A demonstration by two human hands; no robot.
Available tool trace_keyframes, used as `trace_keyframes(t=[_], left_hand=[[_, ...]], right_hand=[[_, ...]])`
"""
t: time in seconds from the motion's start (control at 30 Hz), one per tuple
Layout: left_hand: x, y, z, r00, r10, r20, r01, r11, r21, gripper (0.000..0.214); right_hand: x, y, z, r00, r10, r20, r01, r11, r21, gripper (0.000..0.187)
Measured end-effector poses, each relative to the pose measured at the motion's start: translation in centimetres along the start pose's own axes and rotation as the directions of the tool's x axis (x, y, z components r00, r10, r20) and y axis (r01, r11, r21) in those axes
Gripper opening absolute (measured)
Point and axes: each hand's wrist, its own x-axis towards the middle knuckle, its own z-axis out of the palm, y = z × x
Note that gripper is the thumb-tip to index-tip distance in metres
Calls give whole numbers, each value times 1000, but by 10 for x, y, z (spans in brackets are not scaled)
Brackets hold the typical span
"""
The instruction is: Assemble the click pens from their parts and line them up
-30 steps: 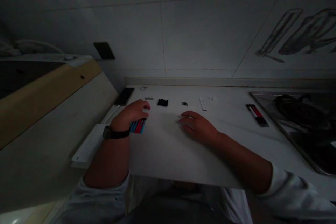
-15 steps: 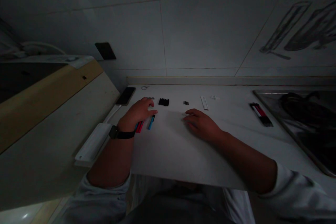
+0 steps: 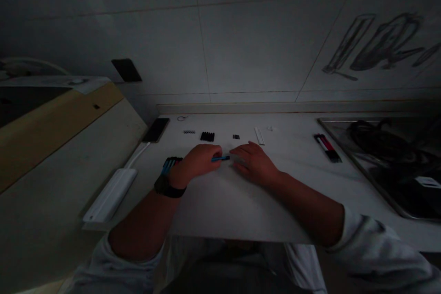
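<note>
A blue pen barrel with a dark end point(image 3: 220, 158) lies level in my left hand point(image 3: 203, 161), pinched between thumb and fingers just above the white counter. My right hand point(image 3: 255, 163) is open, its fingertips close to the barrel's dark end and its fingers apart. More pen barrels point(image 3: 171, 164), blue and red, lie partly hidden behind my left wrist. Beyond the hands are a row of small springs point(image 3: 189, 132), a group of short black pieces point(image 3: 207, 136), some tiny dark parts point(image 3: 236, 137) and thin pale sticks point(image 3: 259, 136).
On the left are a phone point(image 3: 156, 130) and a white power strip point(image 3: 110, 195) beside a slanted cabinet panel point(image 3: 86, 151). At the right, a bundle of pens point(image 3: 327, 148) lies by a metal-rimmed recess point(image 3: 358, 172) holding dark items. A tiled wall point(image 3: 248, 55) stands behind.
My left hand has picked up the blue barrel from the counter and moved it right, towards my right hand. The right hand stays nearly in place. The view has shifted slightly.
</note>
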Motion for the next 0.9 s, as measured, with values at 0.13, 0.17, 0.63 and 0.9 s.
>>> trace_keyframes(t=[0.13, 0.17, 0.63, 0.9], left_hand=[[5, 14, 6, 991, 70, -115, -78, 995, -66, 11], [6, 16, 7, 987, 64, -145, -80, 991, -106, 12], [20, 19, 30, 938, -289, -193, 20, 597, -802, 24], [27, 4, 43, 907, -376, -188, 31, 506, -862, 29]], right_hand=[[3, 0, -4, 999, 13, -52, -15, 999, -30, 21], [4, 1, -5, 998, 17, -68, -20, 999, -31, 17], [9, 13, -11, 981, 83, -173, -54, 985, 165, 16], [-14, 153, -48, 737, 562, -376, -589, 807, 53, 25]])
